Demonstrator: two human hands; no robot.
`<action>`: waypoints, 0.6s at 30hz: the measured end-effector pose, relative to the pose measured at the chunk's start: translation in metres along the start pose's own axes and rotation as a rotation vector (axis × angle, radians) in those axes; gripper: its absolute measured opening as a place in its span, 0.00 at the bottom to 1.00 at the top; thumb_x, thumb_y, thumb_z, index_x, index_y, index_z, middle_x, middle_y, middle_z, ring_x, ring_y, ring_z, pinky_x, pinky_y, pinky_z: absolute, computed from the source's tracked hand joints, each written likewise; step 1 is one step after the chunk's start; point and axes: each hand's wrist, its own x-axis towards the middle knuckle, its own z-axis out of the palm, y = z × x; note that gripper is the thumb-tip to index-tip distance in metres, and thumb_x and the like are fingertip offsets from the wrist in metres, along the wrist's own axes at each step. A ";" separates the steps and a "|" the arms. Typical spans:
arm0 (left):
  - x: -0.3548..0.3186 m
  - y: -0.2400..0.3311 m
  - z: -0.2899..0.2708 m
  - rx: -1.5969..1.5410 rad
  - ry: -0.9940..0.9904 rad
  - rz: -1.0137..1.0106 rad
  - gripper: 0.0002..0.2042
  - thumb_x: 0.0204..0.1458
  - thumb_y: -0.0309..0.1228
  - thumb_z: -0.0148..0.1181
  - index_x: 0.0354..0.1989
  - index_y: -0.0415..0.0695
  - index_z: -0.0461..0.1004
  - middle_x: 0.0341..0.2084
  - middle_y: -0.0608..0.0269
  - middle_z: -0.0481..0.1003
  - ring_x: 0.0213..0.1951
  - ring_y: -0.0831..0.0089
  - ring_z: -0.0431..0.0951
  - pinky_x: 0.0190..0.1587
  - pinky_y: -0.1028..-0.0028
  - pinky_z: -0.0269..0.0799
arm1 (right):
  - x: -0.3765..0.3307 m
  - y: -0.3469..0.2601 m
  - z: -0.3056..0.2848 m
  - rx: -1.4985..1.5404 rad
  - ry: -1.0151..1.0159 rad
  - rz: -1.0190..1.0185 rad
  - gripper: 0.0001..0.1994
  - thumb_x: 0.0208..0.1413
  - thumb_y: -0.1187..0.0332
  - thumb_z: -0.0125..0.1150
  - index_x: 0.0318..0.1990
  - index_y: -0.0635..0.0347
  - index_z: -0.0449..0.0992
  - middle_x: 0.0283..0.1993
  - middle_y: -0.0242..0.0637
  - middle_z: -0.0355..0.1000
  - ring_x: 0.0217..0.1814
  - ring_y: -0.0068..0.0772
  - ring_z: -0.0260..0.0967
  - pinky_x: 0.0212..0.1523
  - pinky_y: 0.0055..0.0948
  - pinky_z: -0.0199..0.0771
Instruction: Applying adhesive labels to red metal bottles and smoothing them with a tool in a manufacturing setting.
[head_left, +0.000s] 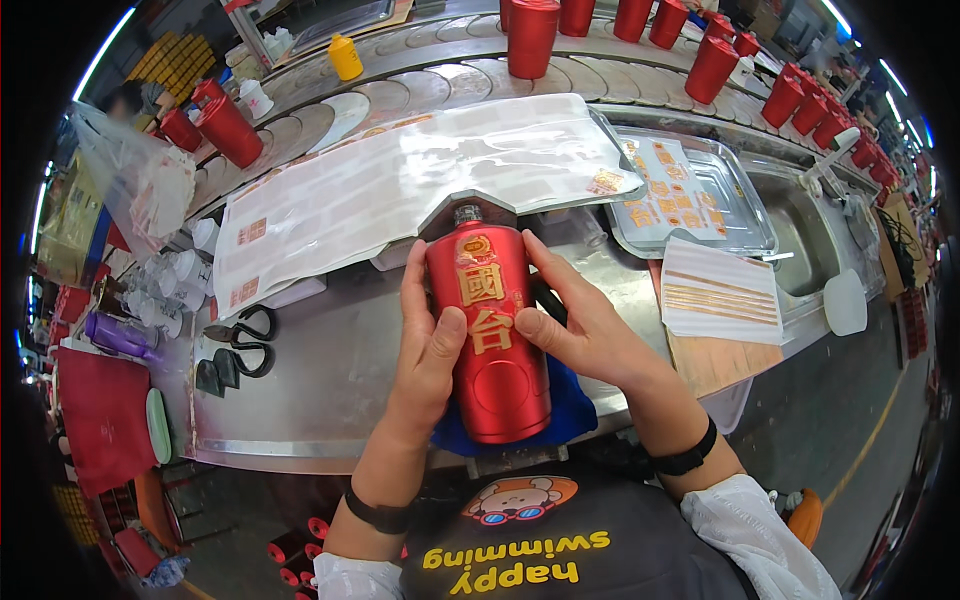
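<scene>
A glossy red bottle (505, 385) with gold lettering lies between my two hands, its dark threaded neck pointing away from me. My left hand (425, 345) presses along its left side, the thumb resting on the front near the lettering. On the opposite side my right hand (575, 325) grips it, thumb also on the front. Beneath the bottle is a blue cloth (572, 405) at the table's near edge. Just beyond the neck stands a grey angled holder (435, 215). The backs of the bottle and some fingertips are hidden.
White decal sheets (400, 170) cover the far middle of the steel table (310, 390). Black-handled scissors (245, 340) lie at left. On the right are a metal tray (750, 215), gold strips on a white sheet (720, 315) and a sink (805, 240). A conveyor (400, 95) carries several red bottles (532, 40).
</scene>
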 end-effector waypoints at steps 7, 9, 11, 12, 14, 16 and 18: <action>0.000 -0.004 -0.002 0.013 0.004 0.005 0.36 0.63 0.43 0.47 0.70 0.37 0.36 0.66 0.50 0.50 0.65 0.65 0.54 0.66 0.67 0.49 | 0.001 -0.004 0.003 -0.037 0.014 -0.014 0.48 0.53 0.46 0.62 0.67 0.76 0.46 0.64 0.64 0.55 0.68 0.54 0.55 0.66 0.39 0.56; 0.001 -0.001 -0.002 0.027 0.004 0.009 0.36 0.63 0.43 0.46 0.70 0.36 0.37 0.66 0.50 0.50 0.65 0.65 0.54 0.66 0.67 0.49 | 0.000 -0.004 0.003 -0.057 0.014 -0.037 0.47 0.53 0.47 0.62 0.67 0.77 0.46 0.65 0.65 0.55 0.69 0.55 0.54 0.66 0.39 0.56; 0.000 0.003 -0.001 -0.023 0.031 0.007 0.38 0.60 0.41 0.52 0.69 0.36 0.38 0.65 0.49 0.51 0.65 0.64 0.55 0.66 0.67 0.51 | 0.000 -0.008 0.004 -0.069 0.005 -0.035 0.47 0.53 0.47 0.62 0.67 0.77 0.46 0.65 0.65 0.55 0.69 0.55 0.54 0.66 0.39 0.56; 0.001 0.005 0.002 -0.024 0.028 0.013 0.38 0.60 0.41 0.52 0.69 0.36 0.38 0.65 0.49 0.51 0.65 0.64 0.55 0.66 0.67 0.51 | -0.001 -0.008 0.004 -0.081 -0.001 -0.023 0.47 0.53 0.47 0.62 0.67 0.77 0.46 0.65 0.65 0.55 0.69 0.55 0.54 0.66 0.39 0.56; 0.003 0.010 0.006 0.104 0.034 -0.001 0.42 0.55 0.37 0.60 0.69 0.35 0.39 0.63 0.48 0.52 0.64 0.64 0.57 0.65 0.66 0.54 | -0.002 -0.003 0.004 -0.095 0.007 -0.027 0.47 0.54 0.47 0.62 0.67 0.77 0.47 0.65 0.65 0.55 0.69 0.55 0.54 0.66 0.39 0.55; 0.005 0.009 0.003 0.200 0.027 0.033 0.43 0.52 0.35 0.62 0.69 0.35 0.39 0.62 0.49 0.53 0.63 0.63 0.58 0.64 0.66 0.55 | -0.002 -0.003 0.005 -0.059 0.017 -0.024 0.46 0.55 0.47 0.61 0.67 0.77 0.47 0.65 0.65 0.55 0.69 0.55 0.54 0.66 0.39 0.55; 0.007 0.013 0.002 0.243 0.022 0.038 0.45 0.49 0.32 0.64 0.70 0.36 0.38 0.61 0.50 0.53 0.62 0.64 0.59 0.63 0.66 0.57 | 0.000 -0.003 0.003 -0.012 0.020 -0.013 0.46 0.55 0.47 0.60 0.66 0.77 0.47 0.65 0.65 0.55 0.69 0.55 0.54 0.66 0.39 0.55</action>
